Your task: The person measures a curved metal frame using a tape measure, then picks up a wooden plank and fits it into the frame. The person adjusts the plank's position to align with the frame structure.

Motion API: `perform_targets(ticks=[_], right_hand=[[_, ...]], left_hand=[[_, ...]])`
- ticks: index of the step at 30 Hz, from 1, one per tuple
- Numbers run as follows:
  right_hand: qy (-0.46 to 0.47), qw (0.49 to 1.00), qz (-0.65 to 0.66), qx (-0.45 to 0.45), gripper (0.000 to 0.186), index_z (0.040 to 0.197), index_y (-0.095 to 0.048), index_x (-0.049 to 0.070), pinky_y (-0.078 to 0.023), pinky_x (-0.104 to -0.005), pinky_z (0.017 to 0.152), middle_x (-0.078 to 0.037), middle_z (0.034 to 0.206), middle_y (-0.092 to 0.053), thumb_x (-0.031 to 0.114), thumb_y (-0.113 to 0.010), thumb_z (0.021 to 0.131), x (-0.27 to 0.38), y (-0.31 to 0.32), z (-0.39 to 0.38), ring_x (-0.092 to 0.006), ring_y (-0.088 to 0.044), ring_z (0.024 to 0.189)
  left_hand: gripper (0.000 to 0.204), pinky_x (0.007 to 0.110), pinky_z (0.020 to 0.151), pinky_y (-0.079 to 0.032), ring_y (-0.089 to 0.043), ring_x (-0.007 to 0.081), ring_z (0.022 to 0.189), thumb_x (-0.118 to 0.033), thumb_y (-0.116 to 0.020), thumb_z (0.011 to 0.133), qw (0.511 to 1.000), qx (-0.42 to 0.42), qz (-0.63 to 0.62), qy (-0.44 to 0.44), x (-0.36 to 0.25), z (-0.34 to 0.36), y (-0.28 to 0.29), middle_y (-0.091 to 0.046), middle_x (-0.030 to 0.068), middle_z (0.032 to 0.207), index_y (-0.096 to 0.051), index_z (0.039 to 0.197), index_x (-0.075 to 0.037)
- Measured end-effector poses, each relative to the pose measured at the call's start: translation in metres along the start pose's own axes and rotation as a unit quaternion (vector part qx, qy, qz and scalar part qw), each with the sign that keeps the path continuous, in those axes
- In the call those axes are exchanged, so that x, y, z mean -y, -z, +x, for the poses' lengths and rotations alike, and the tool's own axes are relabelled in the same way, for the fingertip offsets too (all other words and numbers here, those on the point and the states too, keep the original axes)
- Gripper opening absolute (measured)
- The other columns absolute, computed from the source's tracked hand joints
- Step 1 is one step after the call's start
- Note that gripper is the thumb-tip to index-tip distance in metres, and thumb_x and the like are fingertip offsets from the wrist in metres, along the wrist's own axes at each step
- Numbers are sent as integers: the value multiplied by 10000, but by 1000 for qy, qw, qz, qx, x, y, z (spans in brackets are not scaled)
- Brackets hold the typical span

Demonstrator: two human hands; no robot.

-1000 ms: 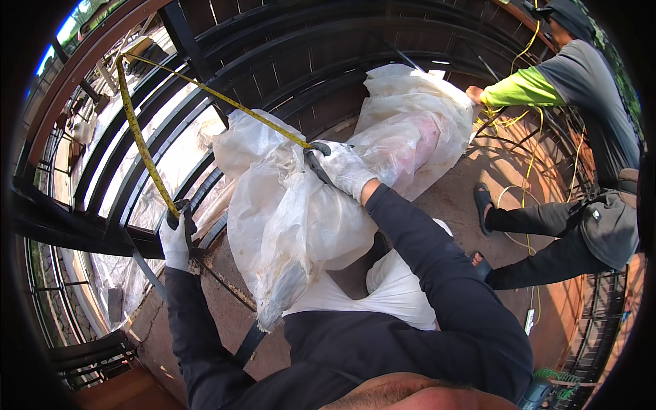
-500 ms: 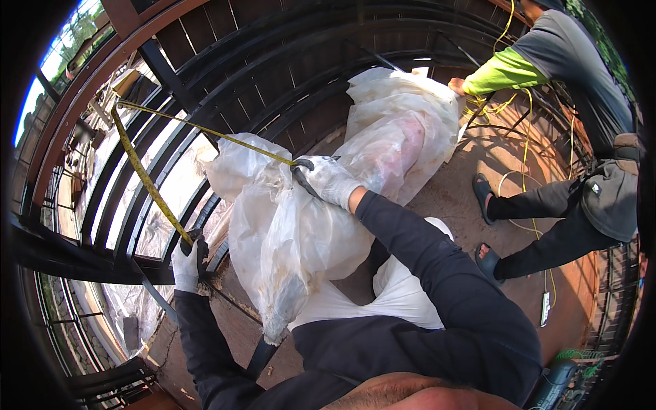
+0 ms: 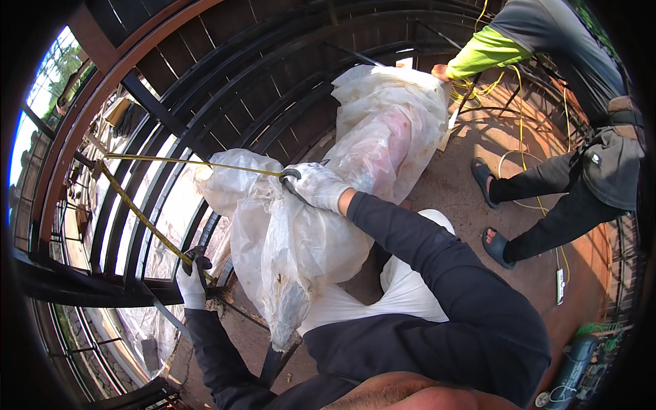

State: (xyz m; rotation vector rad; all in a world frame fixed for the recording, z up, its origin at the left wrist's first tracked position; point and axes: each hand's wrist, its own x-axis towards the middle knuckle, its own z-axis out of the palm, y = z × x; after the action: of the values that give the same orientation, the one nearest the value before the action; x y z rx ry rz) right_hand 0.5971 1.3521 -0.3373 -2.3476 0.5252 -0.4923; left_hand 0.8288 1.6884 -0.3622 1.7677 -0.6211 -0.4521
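A yellow tape measure (image 3: 147,224) runs from my left hand (image 3: 192,277) up to the metal frame at the far left. There it bends sharply and comes back to my right hand (image 3: 316,186). Both hands wear white and dark work gloves, and each is closed on the tape; its case is not plainly seen. Beneath my right hand and forearm lies crumpled, translucent plastic sheeting (image 3: 273,236), bunched over something hidden. My left hand is beside the black curved rails (image 3: 147,198), left of the sheeting.
At the upper right a co-worker (image 3: 588,137) in a grey and lime top bends with one hand at the sheeting's far end. Yellow cord (image 3: 523,137) trails by their sandals. A dark cylinder (image 3: 577,362) lies lower right on the reddish floor (image 3: 471,273). Slatted panels (image 3: 205,41) curve behind.
The tape's bend and the rails shift slightly left and down in view. Both hands keep hold of the tape. The co-worker leans further forward.
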Motion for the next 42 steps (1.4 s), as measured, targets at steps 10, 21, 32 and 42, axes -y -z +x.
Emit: perform_targets(ticks=[10,21,32,42], right_hand=[[6,1000,-1,-1,318,1068,-661,68,-460,-465,933,-203,1089,-667,264,-431,970,-3,-2,0,-382,-609,1063],[24,1000,-13,-6,313,1084,-660,66,-460,-467,933,-200,1098,-666,260,-443,969,-4,-2,2,-379,-606,1067],[82,989,-120,-1,330,1153,-637,55,-450,-433,970,-172,1175,-648,273,-451,990,-19,-7,1,-358,-587,1102],[61,996,-61,-12,295,1110,-664,42,-481,-429,916,-184,1104,-672,236,-487,977,-15,-7,5,-365,-617,1051]], left_hand=[[257,273,681,-506,-623,139,712,-73,-511,984,1000,23,8,11,-1,-3,-1,-659,65,810,-630,1179,47],[267,273,679,-508,-632,125,749,-152,-555,992,997,67,42,16,13,3,2,-672,50,826,-644,1179,16],[329,324,811,-498,-658,181,885,-287,-619,924,934,177,305,54,12,-8,0,-716,112,960,-690,1118,-31],[292,365,833,-503,-675,277,936,-241,-604,918,945,110,307,3,-8,-11,-1,-710,159,1000,-683,1105,-30]])
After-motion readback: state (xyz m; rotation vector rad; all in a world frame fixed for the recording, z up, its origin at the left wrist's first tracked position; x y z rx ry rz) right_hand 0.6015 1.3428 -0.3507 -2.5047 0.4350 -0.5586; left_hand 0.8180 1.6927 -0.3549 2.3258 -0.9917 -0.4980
